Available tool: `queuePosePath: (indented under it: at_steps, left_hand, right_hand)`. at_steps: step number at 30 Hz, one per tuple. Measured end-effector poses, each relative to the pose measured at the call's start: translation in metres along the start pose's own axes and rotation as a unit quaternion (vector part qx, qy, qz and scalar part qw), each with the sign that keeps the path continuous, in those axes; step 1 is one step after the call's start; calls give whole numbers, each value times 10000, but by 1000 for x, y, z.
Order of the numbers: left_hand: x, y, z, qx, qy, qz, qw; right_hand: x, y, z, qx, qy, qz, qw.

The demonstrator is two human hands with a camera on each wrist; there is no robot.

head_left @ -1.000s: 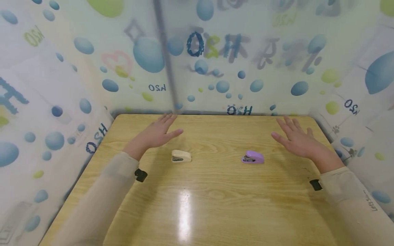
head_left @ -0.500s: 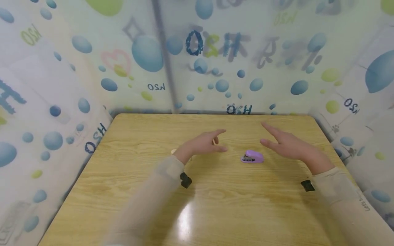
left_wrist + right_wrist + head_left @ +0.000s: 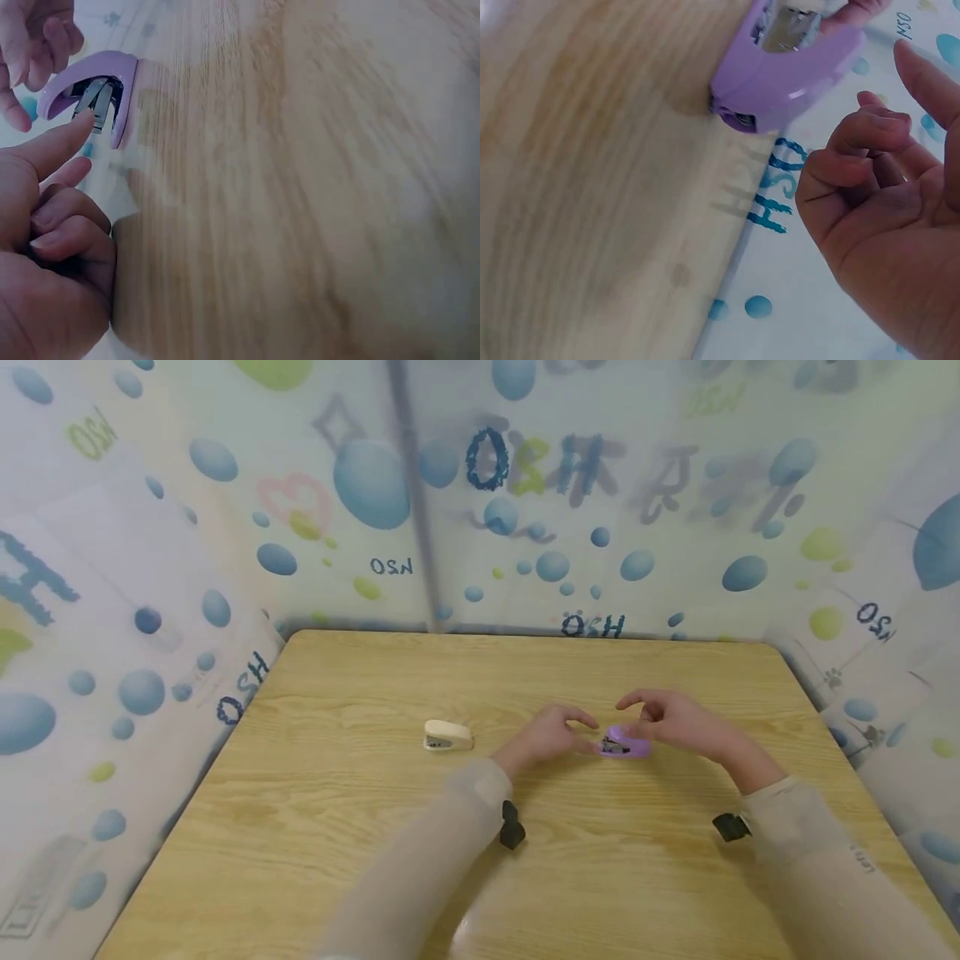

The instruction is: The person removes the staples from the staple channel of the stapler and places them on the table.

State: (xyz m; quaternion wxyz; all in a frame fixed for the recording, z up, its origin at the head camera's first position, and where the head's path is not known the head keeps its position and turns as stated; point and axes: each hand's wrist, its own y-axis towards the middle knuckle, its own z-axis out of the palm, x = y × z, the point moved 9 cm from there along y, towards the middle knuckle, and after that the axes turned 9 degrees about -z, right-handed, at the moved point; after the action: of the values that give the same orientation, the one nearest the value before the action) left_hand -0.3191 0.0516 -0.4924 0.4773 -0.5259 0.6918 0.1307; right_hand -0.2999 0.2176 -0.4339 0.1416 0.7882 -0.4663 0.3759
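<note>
Purple stapler [image 3: 639,748] sits upright on the tabletop [image 3: 360,693], between the middle and the right edge, nearer the far edge than to me, its mouth toward the left edge. My left hand [image 3: 553,735] is at the mouth end: one digit, finger or thumb, stretched out to it, the others curled, nothing gripped; whether that tip touches, I cannot tell. My right hand [image 3: 682,722] hangs over the back end, thumb and forefinger apart, remaining fingers loosely bent, likewise gripping nothing. Main risk, as I judge it: no firm hold from either side, so a nudge at the mouth alone could slide or spin the stapler toward the right edge. Second: a fingertip so near the mouth might get nipped, or a staple let out, if the top were pressed down. Third: with both hands so close, fingers could knock together and tip it over. Minor: cream stapler [image 3: 450,731], left of the middle, also toward the far edge, stands clear of both hands, but my left sleeve [image 3: 442,835] could brush it if that arm swung back low.
</note>
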Motion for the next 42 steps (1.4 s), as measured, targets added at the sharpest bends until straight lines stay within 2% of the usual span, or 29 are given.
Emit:
queuePosePath:
  at_steps: [6,13,18,24,28,37,42]
  left_hand:
    - [2,5,5,-239,288,-42,9993]
    - [-7,5,7,-348,656,166,9971]
    - [-7,5,3,-446,702,159,9964]
    - [-4,5,4,-414,532,-41,9977]
    - [-1,5,6,-398,500,-162,9978]
    - [-2,8,7,-440,554,-221,9972]
    - [0,8,8,-428,598,-273,9969]
  right_hand:
    - [-6,3,18,123,-60,44,9999]
    - [-6,5,22,-117,-197,76,9997]
    - [-1,6,21,-298,-210,-5,9993]
    - [-1,1,22,-441,-221,-101,9987]
    - [-4,-1,24,-400,-88,-91,9991]
    - [-11,-1,24,-324,30,-56,9995]
    - [-17,-9,23,-317,610,-24,9976]
